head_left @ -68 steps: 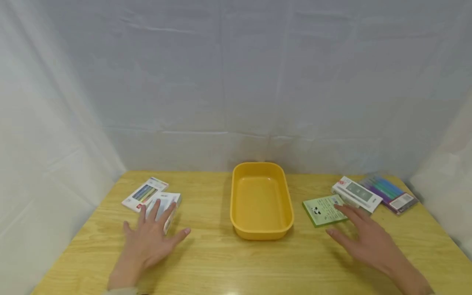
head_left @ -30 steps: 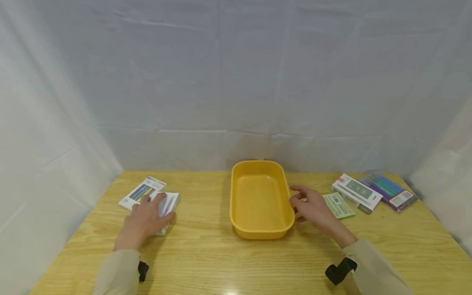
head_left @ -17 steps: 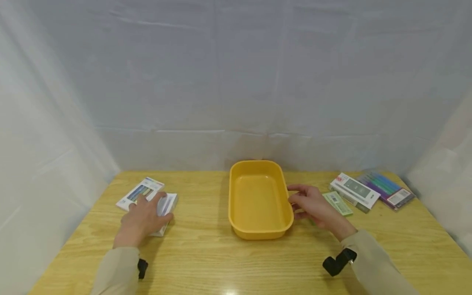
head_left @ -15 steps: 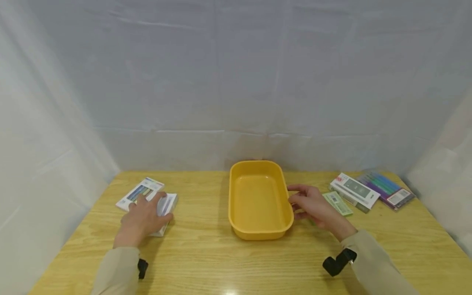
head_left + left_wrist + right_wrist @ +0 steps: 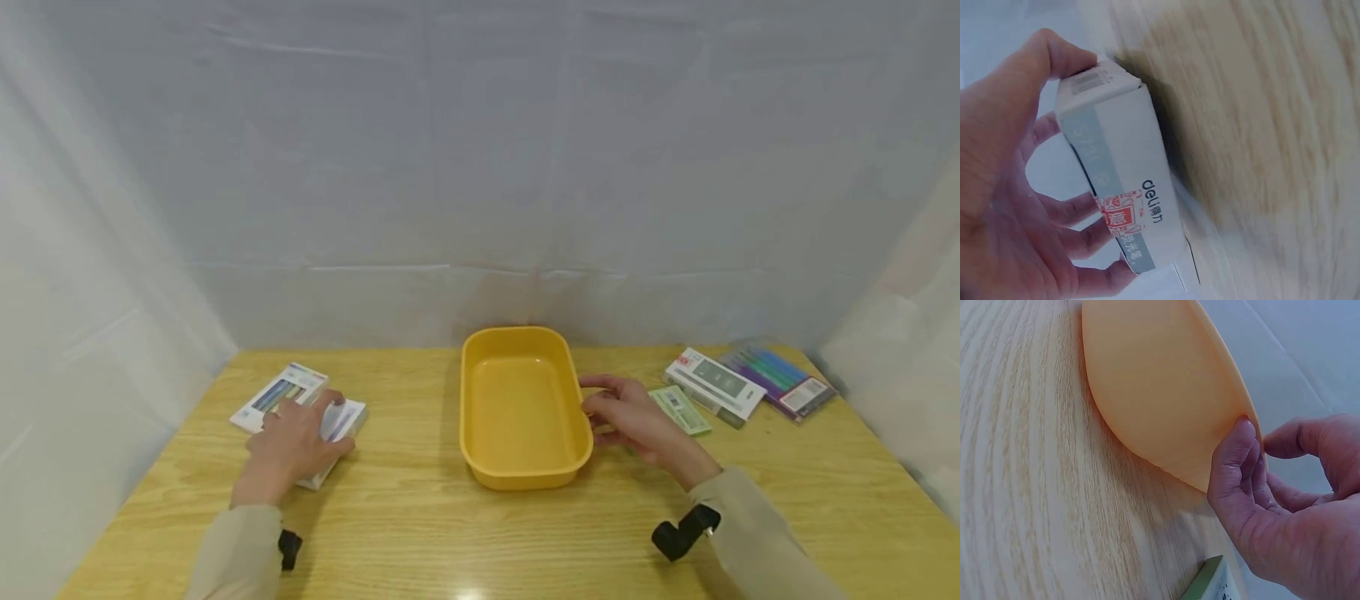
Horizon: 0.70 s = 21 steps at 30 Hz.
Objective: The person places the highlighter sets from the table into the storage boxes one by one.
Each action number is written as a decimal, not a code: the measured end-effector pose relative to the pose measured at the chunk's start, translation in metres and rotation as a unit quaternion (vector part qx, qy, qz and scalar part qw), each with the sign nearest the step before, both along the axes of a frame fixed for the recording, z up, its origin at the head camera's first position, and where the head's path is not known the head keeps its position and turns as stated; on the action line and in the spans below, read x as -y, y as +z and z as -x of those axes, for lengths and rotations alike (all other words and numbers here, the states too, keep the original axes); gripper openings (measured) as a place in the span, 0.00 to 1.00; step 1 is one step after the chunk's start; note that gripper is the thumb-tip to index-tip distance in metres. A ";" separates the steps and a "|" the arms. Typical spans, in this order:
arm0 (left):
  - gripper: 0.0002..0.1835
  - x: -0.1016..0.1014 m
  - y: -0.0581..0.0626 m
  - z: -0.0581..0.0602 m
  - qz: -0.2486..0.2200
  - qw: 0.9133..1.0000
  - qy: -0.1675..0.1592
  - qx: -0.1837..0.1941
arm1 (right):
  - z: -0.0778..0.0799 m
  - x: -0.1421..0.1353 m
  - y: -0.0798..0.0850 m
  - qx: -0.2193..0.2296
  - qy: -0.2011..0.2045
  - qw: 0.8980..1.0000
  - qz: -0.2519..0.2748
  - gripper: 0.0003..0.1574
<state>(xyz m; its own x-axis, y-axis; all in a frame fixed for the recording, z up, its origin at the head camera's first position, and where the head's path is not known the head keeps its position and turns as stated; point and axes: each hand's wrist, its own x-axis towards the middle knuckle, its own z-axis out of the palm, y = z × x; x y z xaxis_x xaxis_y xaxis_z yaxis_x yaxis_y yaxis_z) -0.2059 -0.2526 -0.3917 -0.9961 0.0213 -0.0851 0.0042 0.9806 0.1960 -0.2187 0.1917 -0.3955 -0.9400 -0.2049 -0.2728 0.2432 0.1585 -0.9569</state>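
Note:
My left hand point(image 5: 285, 446) grips a small white deli box point(image 5: 1138, 159) at the table's left, thumb at one end and fingers curled against its far side. In the left wrist view the box tilts close over the wood. It overlaps a flat white pack of coloured pens point(image 5: 292, 386) behind it. My right hand point(image 5: 630, 417) is at the right side of a yellow plastic tray point(image 5: 525, 481), thumb and fingers bent at its rim. In the right wrist view the thumb point(image 5: 1235, 456) lies along the outer wall. No object shows inside the tray.
Right of the tray lies a green notepad point(image 5: 682, 410), partly behind my right hand. Beyond it are a white box with a grey panel point(image 5: 716, 383) and a clear pack of coloured pens point(image 5: 783, 379). White sheeting point(image 5: 510, 167) encloses the wooden table point(image 5: 405, 542).
My right hand has moved left from the notepad to the tray's rim. The left hand has gone from spread over the white box to gripping it, and the box has turned slightly.

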 end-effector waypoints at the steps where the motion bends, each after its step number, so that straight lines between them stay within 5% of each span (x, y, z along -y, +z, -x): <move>1: 0.35 -0.001 -0.001 0.000 0.002 1.000 -0.005 -0.008 | 0.000 0.000 0.000 -0.001 0.001 1.000 0.000 0.37; 9: 0.34 -0.009 -0.002 -0.001 -0.007 0.994 -0.052 -0.092 | 0.001 -0.001 -0.001 0.006 0.002 1.000 0.015 0.37; 21: 0.34 -0.026 0.002 -0.004 -0.012 0.980 -0.099 -0.170 | 0.001 -0.003 -0.004 0.014 0.003 0.999 0.040 0.37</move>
<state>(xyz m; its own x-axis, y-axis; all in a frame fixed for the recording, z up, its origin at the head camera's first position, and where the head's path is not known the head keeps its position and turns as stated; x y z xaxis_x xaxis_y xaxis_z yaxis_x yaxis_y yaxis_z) -0.2017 -0.2271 -0.3897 -0.9433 0.2144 0.2534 0.2623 0.9493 0.1735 -0.2194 0.1942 -0.3993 -0.9307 -0.2327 -0.2820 0.2699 0.0831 -0.9593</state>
